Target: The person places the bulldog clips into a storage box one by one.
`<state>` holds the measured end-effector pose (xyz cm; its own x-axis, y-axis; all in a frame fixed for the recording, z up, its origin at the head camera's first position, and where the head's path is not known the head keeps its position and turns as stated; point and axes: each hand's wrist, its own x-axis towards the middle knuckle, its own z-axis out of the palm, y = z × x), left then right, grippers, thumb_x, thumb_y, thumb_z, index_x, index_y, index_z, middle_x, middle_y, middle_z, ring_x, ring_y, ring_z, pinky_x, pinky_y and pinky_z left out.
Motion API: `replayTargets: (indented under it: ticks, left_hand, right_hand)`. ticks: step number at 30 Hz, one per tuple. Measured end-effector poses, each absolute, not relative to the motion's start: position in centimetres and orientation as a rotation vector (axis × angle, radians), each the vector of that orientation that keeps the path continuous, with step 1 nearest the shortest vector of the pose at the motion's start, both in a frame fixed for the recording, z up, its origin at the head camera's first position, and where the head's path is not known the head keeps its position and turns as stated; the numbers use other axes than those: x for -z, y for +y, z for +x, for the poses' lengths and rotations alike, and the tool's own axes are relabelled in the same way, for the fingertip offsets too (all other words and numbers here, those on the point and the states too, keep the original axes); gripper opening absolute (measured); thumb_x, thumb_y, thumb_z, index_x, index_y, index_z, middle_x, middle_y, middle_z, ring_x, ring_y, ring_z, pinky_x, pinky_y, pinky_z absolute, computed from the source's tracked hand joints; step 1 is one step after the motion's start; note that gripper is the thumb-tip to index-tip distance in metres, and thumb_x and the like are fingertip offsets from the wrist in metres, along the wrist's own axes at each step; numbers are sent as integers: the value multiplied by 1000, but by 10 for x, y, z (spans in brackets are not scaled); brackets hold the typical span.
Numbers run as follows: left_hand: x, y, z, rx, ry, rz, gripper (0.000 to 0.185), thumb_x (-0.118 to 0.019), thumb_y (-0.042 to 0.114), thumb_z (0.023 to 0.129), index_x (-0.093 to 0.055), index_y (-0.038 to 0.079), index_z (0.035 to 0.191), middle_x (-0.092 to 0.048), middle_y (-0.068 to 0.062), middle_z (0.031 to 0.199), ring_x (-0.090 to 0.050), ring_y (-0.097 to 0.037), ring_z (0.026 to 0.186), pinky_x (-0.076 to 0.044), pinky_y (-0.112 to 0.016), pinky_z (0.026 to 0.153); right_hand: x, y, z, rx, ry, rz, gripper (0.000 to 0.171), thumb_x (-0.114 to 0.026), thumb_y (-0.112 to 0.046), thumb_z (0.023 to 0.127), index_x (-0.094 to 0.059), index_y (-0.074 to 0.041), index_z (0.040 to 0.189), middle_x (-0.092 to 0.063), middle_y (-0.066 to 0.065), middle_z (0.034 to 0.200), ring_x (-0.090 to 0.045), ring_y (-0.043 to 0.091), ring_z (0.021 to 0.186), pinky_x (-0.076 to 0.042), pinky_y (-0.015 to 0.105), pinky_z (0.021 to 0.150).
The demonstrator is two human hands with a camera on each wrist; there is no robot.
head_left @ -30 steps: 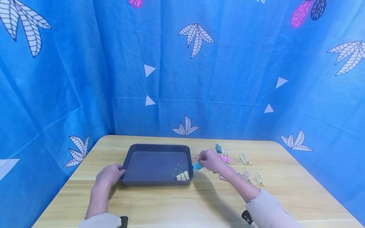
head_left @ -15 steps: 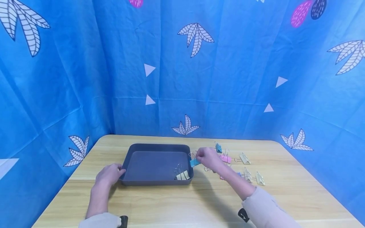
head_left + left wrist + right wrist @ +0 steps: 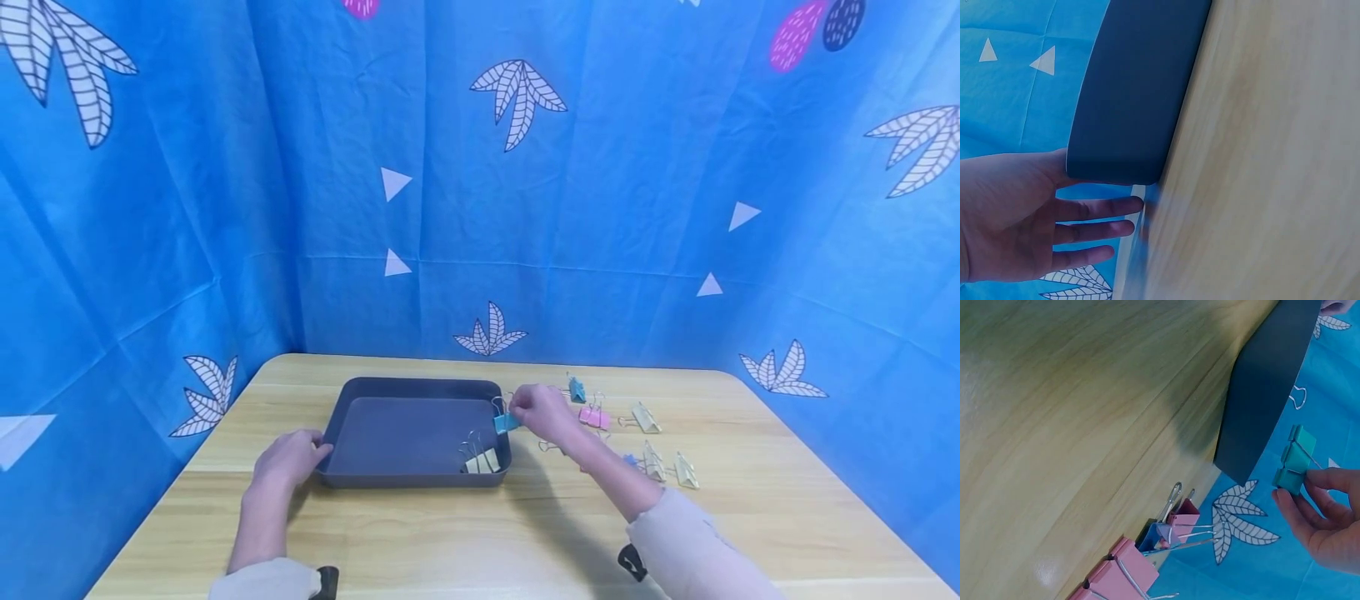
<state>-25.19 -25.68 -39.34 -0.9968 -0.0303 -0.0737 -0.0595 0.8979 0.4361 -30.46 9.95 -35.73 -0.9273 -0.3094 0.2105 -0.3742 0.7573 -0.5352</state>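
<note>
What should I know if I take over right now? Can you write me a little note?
Right hand pinches a blue binder clip above the right rim of the grey tray.
Left hand rests open against the tray's left edge.
Done: one cream clip lies in the tray's near right corner.
Left: the blue clip is not yet in the tray; a teal clip, pink clip and cream clips lie on the table to the right.
</note>
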Motion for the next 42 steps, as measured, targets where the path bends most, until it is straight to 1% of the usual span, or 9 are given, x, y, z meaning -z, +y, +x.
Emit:
replayTargets:
  ticks: [8, 16, 19, 21, 26, 29, 35, 39, 42]
  left_hand:
    - [392, -257, -251, -693, 3001, -67, 37, -53, 16, 92, -54, -11, 118, -53, -31, 115, -48, -48, 106, -41, -55, 84]
    - [393, -257, -252, -699, 3005, -52, 38, -52, 17, 92, -54, -10, 119, -52, -31, 117, -46, -48, 108, -41, -55, 84]
    - [393, -257, -252, -698, 3005, -52, 38, -52, 18, 92, -54, -9, 119, -52, -31, 118, -46, -48, 108, -42, -54, 84]
    - [392, -257, -252, -698, 3002, -57, 38, -52, 18, 93, -53, -10, 119, -51, -31, 118, -46, -48, 108, -42, -54, 84]
    - [391, -257, -251, -693, 3010, -55, 37, -53, 17, 92, -54, -10, 118, -52, -31, 117, -47, -48, 108, -42, -54, 83]
    - [392, -258, -251, -693, 3015, -50, 37, -53, 17, 92, -55, -10, 117, -53, -31, 116, -47, -48, 107, -42, -54, 83]
    - [392, -259, -251, -691, 3017, -41, 36, -53, 17, 92, -56, -9, 116, -53, -31, 116, -47, -47, 107, -42, -53, 83]
    - [392, -259, -252, -694, 3013, -42, 36, -53, 17, 92, -55, -9, 117, -53, -31, 116, -47, -47, 108, -42, -54, 84]
    - [393, -259, -252, -696, 3011, -44, 36, -53, 17, 92, -55, -10, 117, -53, -31, 116, -47, -47, 108, -41, -54, 85]
  right_hand:
    - [361, 93, -309, -904, -2849, 570, 5, -63, -1, 82, -67, -2, 85, -65, 5, 75, -57, 13, 64, -51, 23, 58]
    - [368, 85, -311, -857, -2815, 649, 5, -63, 0, 81, -67, -1, 84, -65, 6, 78, -60, 16, 69, -52, 25, 64]
    - [370, 81, -312, -845, -2821, 657, 5, -63, 0, 81, -66, -1, 84, -65, 7, 78, -59, 15, 68, -52, 24, 63]
    - [372, 79, -312, -833, -2838, 647, 4, -63, -2, 82, -67, -2, 85, -66, 7, 79, -59, 14, 67, -51, 22, 60]
    - [376, 73, -312, -786, -2824, 673, 4, -65, -3, 81, -67, -3, 84, -66, 6, 79, -60, 13, 66, -51, 20, 58]
    - [378, 70, -312, -760, -2817, 692, 4, -65, -3, 81, -68, -3, 85, -66, 6, 80, -61, 14, 69, -51, 21, 62]
    - [386, 68, -313, -668, -2783, 745, 4, -66, -4, 79, -68, -5, 82, -67, 3, 79, -62, 17, 72, -52, 28, 68]
    - [392, 68, -312, -658, -2760, 795, 3, -66, -4, 79, -68, -3, 81, -67, 3, 77, -62, 17, 70, -52, 25, 66]
    - [394, 67, -311, -701, -2783, 790, 4, -65, -2, 80, -68, -2, 82, -67, 5, 79, -63, 18, 72, -52, 24, 65]
